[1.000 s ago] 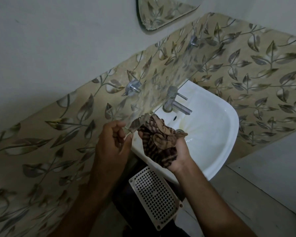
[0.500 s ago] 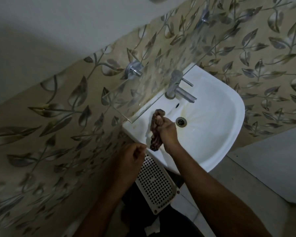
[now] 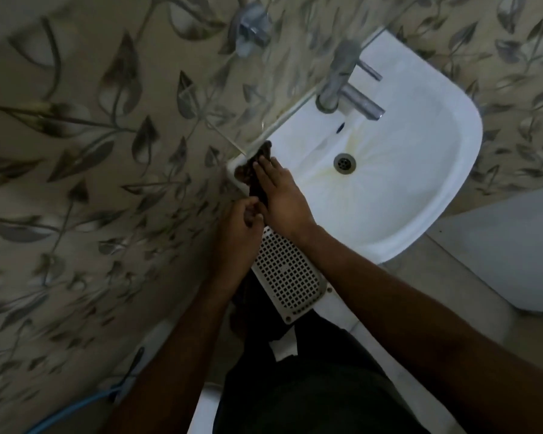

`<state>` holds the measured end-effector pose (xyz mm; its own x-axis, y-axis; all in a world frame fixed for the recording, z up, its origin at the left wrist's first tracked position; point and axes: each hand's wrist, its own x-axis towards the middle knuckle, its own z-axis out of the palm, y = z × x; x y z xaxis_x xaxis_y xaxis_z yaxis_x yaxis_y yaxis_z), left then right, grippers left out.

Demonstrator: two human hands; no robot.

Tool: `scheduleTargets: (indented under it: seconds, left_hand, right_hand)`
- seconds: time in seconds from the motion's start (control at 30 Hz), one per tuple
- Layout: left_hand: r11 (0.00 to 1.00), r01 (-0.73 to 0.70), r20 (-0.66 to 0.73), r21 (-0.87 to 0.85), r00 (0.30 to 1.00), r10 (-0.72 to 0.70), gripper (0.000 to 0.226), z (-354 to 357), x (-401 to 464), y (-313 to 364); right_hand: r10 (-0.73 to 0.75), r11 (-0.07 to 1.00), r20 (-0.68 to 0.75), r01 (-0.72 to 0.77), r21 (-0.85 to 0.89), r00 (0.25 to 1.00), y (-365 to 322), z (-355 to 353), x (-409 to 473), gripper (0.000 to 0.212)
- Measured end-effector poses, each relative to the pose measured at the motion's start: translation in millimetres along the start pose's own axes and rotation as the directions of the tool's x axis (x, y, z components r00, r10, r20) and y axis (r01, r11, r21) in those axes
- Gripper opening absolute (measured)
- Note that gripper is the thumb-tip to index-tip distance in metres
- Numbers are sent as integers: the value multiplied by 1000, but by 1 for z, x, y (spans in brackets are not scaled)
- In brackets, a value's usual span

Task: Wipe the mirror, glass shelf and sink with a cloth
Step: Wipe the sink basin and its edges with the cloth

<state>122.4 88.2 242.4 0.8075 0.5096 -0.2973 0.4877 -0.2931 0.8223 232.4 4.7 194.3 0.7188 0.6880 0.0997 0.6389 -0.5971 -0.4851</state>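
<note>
Dark patterned cloth [image 3: 254, 173] sits on the near-left corner of the white sink [image 3: 420, 170], draped over the rim, just under the edge of the glass shelf [image 3: 282, 120]. Right hand [image 3: 281, 198] lies flat on it w/ fingers spread and extended, pressing the cloth to the porcelain, not clenched around it. Left hand [image 3: 237, 227] is right beside, fingers curled in, tips at the cloth's lower end; looks like a pinch on the hanging part but contact is too dark to confirm. Handling, my read: cloth is soft, light, limp, bunches easily and prob grips wet glaze fine; best held by a gathered wad under the palm, w/ loose tail tucked so it doesn't drag. Sink is rigid, slick and curved, so pressure should follow the bowl. Shelf edge close above the knuckles is thin, fragile glass, so watch for bumps. Chrome tap [image 3: 348, 86] and drain [image 3: 344, 161] are well apart from the hands. White perforated panel [image 3: 287, 277] below the sink. Mirror not in frame. No brands, labels or readable text anywhere; pic is dim & motion-blurred.
</note>
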Motion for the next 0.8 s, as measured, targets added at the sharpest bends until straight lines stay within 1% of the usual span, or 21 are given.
scheduleTargets:
  seconds: [0.1,0.27,0.33,0.43,0.5,0.53,0.63,0.7,0.77,0.8]
  left_hand:
    - [1000,-29,-17,0,999,29,37,4,3,2]
    - [998,-64,-43,25,997,65,39,12,19,1]
    - [992,-109,-46,61,993,112,40,14,26,-1]
    - [984,-146,-45,106,988,151,39,17,38,-1]
    - [978,-170,-54,120,983,178,37,19,45,1]
    - [974,-192,-58,117,978,200,37,21,50,3]
    - [965,-213,-76,156,971,227,37,25,62,8]
    - [956,-232,-75,181,966,249,39,28,69,12]
    - [944,-264,-71,195,957,283,40,32,74,15]
    - [939,-281,-69,199,951,300,40,34,77,15]
  right_hand:
    - [-80,996,-28,78,-46,996,6,6,13,51]
    - [-210,975,-8,208,-72,978,27,14,28,46]
    - [-234,969,-39,229,-92,972,44,12,42,44]
    - [-184,980,-129,171,-106,974,70,6,65,42]
    - [-133,991,-198,124,-56,971,72,7,66,41]
    - [-128,992,-212,124,-32,969,68,11,62,41]
    - [-252,964,-174,263,43,952,57,22,38,39]
    - [-341,937,-120,347,34,932,64,19,38,38]
    - [-356,934,-134,357,-17,925,78,10,53,39]
    - [-316,948,-160,316,-29,935,86,4,63,40]
